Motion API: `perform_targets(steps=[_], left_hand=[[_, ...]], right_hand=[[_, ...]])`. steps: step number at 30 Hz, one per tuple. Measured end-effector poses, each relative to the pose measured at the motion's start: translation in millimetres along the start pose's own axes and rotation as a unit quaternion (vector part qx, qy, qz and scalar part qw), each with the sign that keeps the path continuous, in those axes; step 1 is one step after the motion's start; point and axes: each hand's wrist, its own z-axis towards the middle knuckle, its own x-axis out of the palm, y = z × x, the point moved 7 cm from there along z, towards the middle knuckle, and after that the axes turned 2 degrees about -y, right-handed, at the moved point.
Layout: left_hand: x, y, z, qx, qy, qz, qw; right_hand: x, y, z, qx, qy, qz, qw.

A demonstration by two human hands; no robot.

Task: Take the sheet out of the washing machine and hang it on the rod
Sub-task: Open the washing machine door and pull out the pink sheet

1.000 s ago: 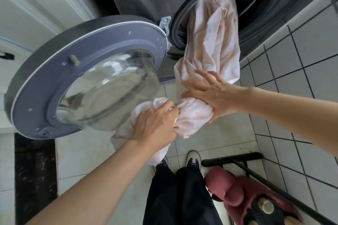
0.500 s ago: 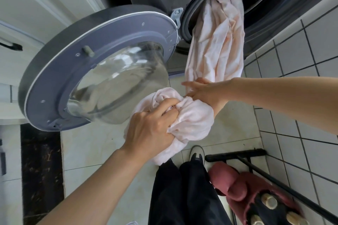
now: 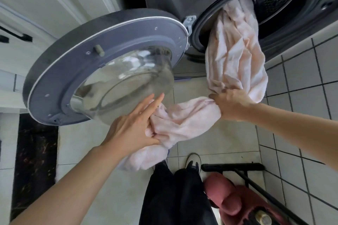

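A pale pink sheet [image 3: 236, 55] hangs out of the dark washing machine drum [image 3: 285, 0] and trails down toward the floor. My right hand [image 3: 232, 104] grips a bunched part of the sheet below the drum opening. My left hand [image 3: 135, 126] lies against the lower bundle of the sheet [image 3: 181, 124] with its fingers straight and spread, the thumb under the cloth. The sheet's upper end stays inside the drum. No rod is in view.
The round machine door [image 3: 102, 71] stands wide open on the left, its glass bowl close to my left hand. White cabinet fronts [image 3: 36, 5] are at the far left. Tiled wall at right. My legs, a black stand base [image 3: 232, 167] and a dark red object [image 3: 236, 199] are below.
My left hand has let go of its grip and now lies flat with straight fingers. My right hand has closed on the sheet and pulled it further right, drawing more cloth out.
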Motion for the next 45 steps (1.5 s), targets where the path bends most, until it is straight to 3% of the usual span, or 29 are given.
perform_targets(steps=[3,6,12,15,18,20,24,28,32,40,45], left_hand=[[3.9,4.6,-3.7,-0.01,0.026,0.017,0.999],[10.0,-3.3,-5.3,-0.012,0.04,0.043,0.998],[30.7,-39.0,4.9,-0.019,0.056,0.033,0.998],[38.5,-59.3,14.5,-0.024,0.04,-0.024,0.999],[33.9,-64.8,24.6,-0.045,0.009,-0.081,0.996],[27.5,-61.4,27.4,-0.037,-0.007,-0.058,0.998],[18.3,-61.6,23.5,-0.013,-0.05,0.011,0.999],[11.6,-58.6,19.0,0.004,-0.102,0.009,0.995],[2.6,-64.3,7.2,0.062,-0.157,0.025,0.985],[-17.8,-79.4,-11.7,0.122,-0.237,0.0,0.964],[-15.8,-69.9,-19.2,0.113,-0.239,-0.031,0.964]], right_hand=[[0.8,-34.2,-1.9,0.083,-0.035,-0.028,0.995],[-0.8,-31.6,-7.0,0.108,-0.045,-0.024,0.993],[-34.2,37.4,-24.8,0.044,-0.111,0.048,0.992],[-59.0,74.3,-31.0,-0.002,-0.202,0.127,0.971],[-66.6,94.3,-38.6,-0.045,-0.243,0.219,0.944],[-68.3,91.0,-44.8,-0.064,-0.244,0.281,0.926],[-63.6,86.8,-54.0,-0.1,-0.235,0.24,0.936],[-64.4,72.9,-53.7,-0.117,-0.21,0.207,0.948],[-49.9,55.8,-39.2,-0.15,-0.121,0.102,0.976],[-28.7,46.2,21.3,-0.192,0.037,0.07,0.978],[-30.9,64.8,29.6,-0.228,0.064,0.047,0.97]])
